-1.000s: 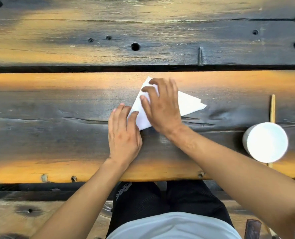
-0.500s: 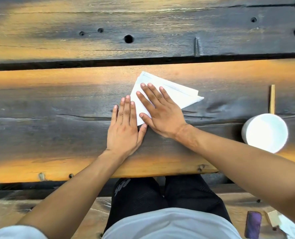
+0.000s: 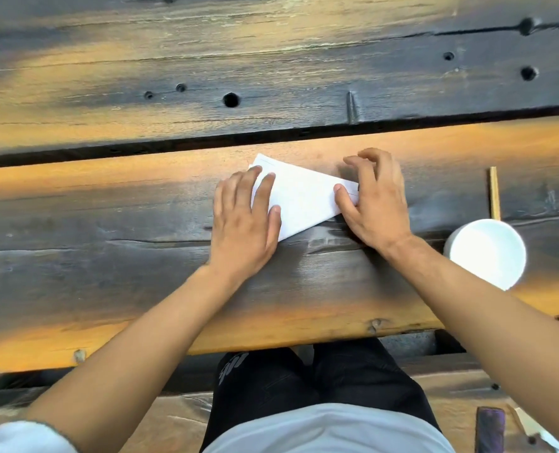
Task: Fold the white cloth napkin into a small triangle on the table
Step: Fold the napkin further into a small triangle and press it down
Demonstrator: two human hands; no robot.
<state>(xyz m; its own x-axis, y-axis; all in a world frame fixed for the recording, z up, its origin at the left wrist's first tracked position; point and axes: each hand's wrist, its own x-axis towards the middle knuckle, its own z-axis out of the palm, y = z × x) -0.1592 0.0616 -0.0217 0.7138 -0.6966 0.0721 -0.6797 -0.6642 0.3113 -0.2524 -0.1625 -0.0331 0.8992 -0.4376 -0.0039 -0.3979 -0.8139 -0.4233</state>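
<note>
White cloth napkin [image 3: 304, 199], folded, lies flat on the wooden bench [image 3: 108, 207]; left hand [image 3: 243, 223] presses its left end with straight fingers, right hand [image 3: 377, 204] pinches its right corner.

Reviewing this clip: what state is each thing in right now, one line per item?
Napkin: folded into a triangle, flat on the table.
Left hand: flat, pressing the napkin's left end.
Right hand: thumb on the napkin's right tip, fingers curled.
Cup: upright, untouched.
Stick: lying flat behind the cup.
</note>
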